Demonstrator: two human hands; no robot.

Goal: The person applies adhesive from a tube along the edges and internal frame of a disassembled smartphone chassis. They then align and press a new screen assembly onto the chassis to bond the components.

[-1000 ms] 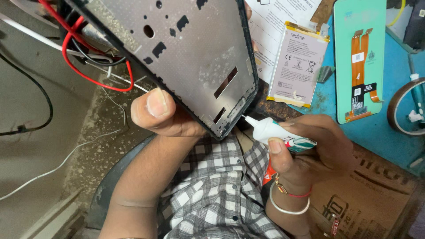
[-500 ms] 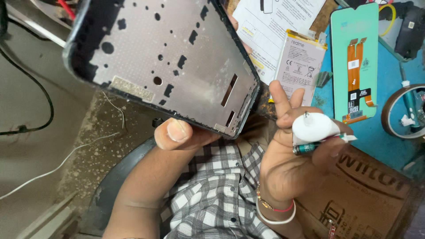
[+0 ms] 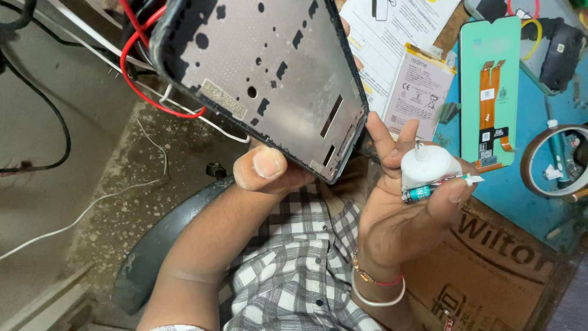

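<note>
My left hand point(image 3: 264, 170) grips a dark phone middle frame point(image 3: 269, 73) by its lower corner, thumb on the rim, with the grey inner side and its several cutouts facing me. My right hand point(image 3: 401, 220) is just right of that corner, palm up, fingers partly spread. It holds a small glue tube point(image 3: 429, 175) with a crumpled white body, a teal band and a thin white nozzle pointing right, away from the frame. The nozzle does not touch the frame.
On the blue mat point(image 3: 465, 159) at right lie a phone battery point(image 3: 419, 92), a printed sheet point(image 3: 386, 37), a green display panel with an orange flex point(image 3: 490, 92) and a tape roll point(image 3: 557, 162). A cardboard box point(image 3: 490, 263) lies below. Red wires point(image 3: 131, 67) hang left.
My right hand pulled the tube's nozzle off the frame's lower edge and turned palm up. The frame shifted a little in my left hand.
</note>
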